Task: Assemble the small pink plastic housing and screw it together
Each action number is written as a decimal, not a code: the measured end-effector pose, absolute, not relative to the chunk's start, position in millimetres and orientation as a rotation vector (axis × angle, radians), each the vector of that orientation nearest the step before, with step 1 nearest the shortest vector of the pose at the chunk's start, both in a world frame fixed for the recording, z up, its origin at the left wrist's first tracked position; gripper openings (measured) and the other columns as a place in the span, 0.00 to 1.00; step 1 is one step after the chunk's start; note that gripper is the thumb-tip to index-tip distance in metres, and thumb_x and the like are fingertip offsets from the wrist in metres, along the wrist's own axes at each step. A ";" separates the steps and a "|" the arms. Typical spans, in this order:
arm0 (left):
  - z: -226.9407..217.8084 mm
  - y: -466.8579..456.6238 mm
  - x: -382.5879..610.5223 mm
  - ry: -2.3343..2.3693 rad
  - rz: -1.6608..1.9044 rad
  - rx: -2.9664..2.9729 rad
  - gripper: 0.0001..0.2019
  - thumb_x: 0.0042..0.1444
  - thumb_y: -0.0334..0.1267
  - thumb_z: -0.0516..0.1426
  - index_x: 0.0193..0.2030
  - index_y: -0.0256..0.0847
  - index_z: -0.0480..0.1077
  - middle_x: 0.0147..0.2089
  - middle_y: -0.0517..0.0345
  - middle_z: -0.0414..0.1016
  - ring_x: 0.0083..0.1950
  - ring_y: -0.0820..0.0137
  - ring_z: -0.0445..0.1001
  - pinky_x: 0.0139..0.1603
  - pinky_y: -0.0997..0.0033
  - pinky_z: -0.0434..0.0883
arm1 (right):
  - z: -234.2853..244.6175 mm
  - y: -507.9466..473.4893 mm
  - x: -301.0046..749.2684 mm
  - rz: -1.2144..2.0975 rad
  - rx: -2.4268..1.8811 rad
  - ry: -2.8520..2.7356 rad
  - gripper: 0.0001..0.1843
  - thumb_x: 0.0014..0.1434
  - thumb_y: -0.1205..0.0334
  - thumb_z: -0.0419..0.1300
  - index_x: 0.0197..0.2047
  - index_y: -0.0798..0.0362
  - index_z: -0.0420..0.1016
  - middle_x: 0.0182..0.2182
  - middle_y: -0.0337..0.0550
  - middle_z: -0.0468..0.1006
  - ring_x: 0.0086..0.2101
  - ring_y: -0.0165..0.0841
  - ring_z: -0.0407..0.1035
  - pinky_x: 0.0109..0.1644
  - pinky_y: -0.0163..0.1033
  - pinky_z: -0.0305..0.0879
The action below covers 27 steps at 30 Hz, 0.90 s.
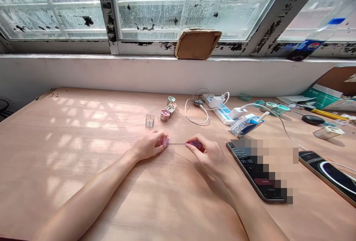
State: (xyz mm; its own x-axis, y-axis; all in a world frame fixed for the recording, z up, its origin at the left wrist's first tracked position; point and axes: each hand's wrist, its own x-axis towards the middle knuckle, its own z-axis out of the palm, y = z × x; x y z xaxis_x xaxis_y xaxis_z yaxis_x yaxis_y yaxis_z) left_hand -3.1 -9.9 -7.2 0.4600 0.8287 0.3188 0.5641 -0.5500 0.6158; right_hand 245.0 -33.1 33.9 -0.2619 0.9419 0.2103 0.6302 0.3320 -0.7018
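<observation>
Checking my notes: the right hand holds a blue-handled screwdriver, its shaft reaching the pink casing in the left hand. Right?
Not blue: the head view shows it red. The right hand holds a red-handled screwdriver, its shaft reaching the pink casing in the left hand.

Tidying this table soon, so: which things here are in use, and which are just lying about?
In use: left hand holding a pink plug adapter; right hand holding a red-handled screwdriver, its shaft reaching the adapter.
Lying about: other small plug adapters, a clear adapter shell, a white power strip, a smartphone, a Pepsi bottle.
</observation>
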 end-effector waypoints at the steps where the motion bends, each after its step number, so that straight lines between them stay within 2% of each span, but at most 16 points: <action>1: -6.6 -10.1 -2.8 1.163 0.847 2.281 0.12 0.58 0.34 0.59 0.49 0.44 0.71 0.42 0.57 0.75 0.41 0.69 0.74 0.44 0.72 0.70 | 34.6 -33.4 244.8 0.647 -1.381 -1.990 0.11 0.62 0.52 0.57 0.34 0.50 0.74 0.28 0.44 0.82 0.28 0.38 0.76 0.31 0.38 0.66; 6: -3.4 -11.5 -1.5 1.178 0.833 2.258 0.10 0.58 0.33 0.59 0.47 0.44 0.72 0.40 0.58 0.74 0.39 0.70 0.74 0.43 0.74 0.70 | 32.3 -32.8 245.6 0.547 -1.404 -2.009 0.16 0.61 0.47 0.59 0.31 0.50 0.75 0.21 0.40 0.78 0.22 0.34 0.70 0.28 0.37 0.61; 13: -3.9 -11.7 -2.1 1.203 0.823 2.268 0.11 0.58 0.34 0.60 0.48 0.44 0.72 0.41 0.57 0.74 0.40 0.69 0.74 0.42 0.73 0.70 | 28.2 -30.5 248.2 0.572 -1.368 -1.983 0.17 0.62 0.47 0.58 0.31 0.51 0.75 0.20 0.38 0.76 0.21 0.32 0.67 0.27 0.36 0.59; 17: -3.4 -11.5 -1.7 1.196 0.810 2.289 0.11 0.58 0.34 0.59 0.48 0.43 0.71 0.38 0.59 0.73 0.36 0.71 0.72 0.40 0.73 0.69 | 25.4 -29.0 248.4 0.561 -1.368 -1.976 0.19 0.62 0.46 0.57 0.30 0.51 0.76 0.21 0.38 0.76 0.22 0.32 0.67 0.27 0.36 0.59; 22: -3.6 -11.7 -0.5 1.182 0.827 2.279 0.08 0.58 0.35 0.59 0.45 0.44 0.71 0.36 0.60 0.72 0.34 0.72 0.71 0.38 0.74 0.69 | 17.0 -23.5 252.4 0.479 -1.382 -2.017 0.25 0.65 0.45 0.53 0.25 0.52 0.75 0.17 0.37 0.69 0.20 0.29 0.61 0.25 0.35 0.54; 27: -7.9 -9.3 -3.4 1.231 0.968 2.159 0.12 0.57 0.35 0.60 0.48 0.44 0.71 0.39 0.60 0.75 0.35 0.72 0.73 0.41 0.72 0.71 | 7.6 -12.8 262.1 0.497 -1.425 -1.846 0.26 0.63 0.39 0.53 0.28 0.53 0.76 0.17 0.35 0.67 0.19 0.30 0.61 0.25 0.35 0.55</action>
